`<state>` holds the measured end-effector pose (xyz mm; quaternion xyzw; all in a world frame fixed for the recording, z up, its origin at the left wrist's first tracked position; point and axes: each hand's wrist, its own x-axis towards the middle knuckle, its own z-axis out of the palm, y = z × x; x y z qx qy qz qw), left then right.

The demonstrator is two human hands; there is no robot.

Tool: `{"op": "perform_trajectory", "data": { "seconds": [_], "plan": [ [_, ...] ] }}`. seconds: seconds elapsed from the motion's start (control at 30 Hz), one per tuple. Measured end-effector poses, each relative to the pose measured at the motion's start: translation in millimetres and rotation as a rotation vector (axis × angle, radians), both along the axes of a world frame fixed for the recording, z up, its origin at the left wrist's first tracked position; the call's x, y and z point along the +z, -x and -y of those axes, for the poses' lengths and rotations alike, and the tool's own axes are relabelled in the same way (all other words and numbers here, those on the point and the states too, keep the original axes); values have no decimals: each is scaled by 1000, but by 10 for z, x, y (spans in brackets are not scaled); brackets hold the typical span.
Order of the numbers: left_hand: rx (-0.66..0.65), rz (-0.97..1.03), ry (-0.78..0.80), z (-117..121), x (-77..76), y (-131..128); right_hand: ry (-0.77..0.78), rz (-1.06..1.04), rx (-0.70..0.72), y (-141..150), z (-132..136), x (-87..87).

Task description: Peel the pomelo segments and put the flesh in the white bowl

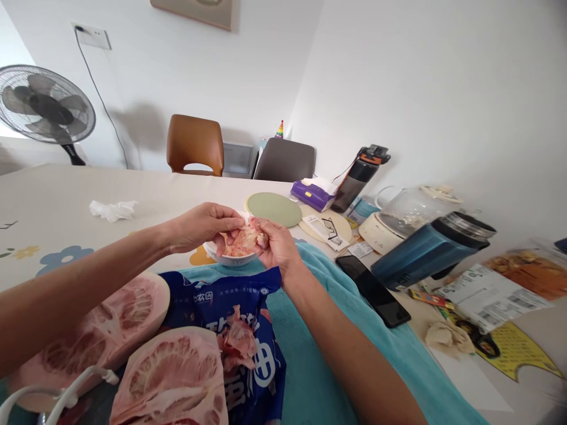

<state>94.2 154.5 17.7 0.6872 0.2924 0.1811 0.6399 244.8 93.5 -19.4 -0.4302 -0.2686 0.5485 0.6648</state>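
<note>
Over a white bowl of pink pulp, a person's right hand curls its fingers around a citrus piece, while the left hand pinches its opposite side; the bowl sits just below both, the piece's long axis unclear.

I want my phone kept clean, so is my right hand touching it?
Apart. The head view shows turquoise cloth between the right hand and the phone.

Gray fan, brown chair, purple tissue box, black phone
</note>
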Motion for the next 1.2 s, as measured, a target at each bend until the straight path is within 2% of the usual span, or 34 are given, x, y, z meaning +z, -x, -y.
{"op": "perform_trajectory", "data": {
  "seconds": [0.2,0.37,0.43,0.53,0.67,0.73,0.93,1.03,1.13,1.2],
  "plan": [
    [149,-107,-158,-101,-1,41,-58,41,-84,0,5,14],
    [164,-321,-343,-132,-78,28,-98,156,-165,13,10,16],
    [205,-359,-356,-110,-81,15,-106,208,-175,14,11,5],
    [202,-241,-248,-38,-57,-2,-122,254,-184,8,13,-14],
    [30,-21,-90,82,-24,-22,-150,307,-222,-1,22,-24],
    [-19,-15,-40,120,-23,-32,-163,328,-231,0,34,-16],
    [-4,39,77,130,-59,-42,-160,397,-238,16,66,21],
    [-82,86,124,114,-81,-36,-142,294,-202,20,62,37],
    [-170,117,160,69,-107,-21,-67,123,-73,15,53,55],
    [-226,114,184,16,-123,-3,-34,87,-20,10,49,63]
  ]
}}
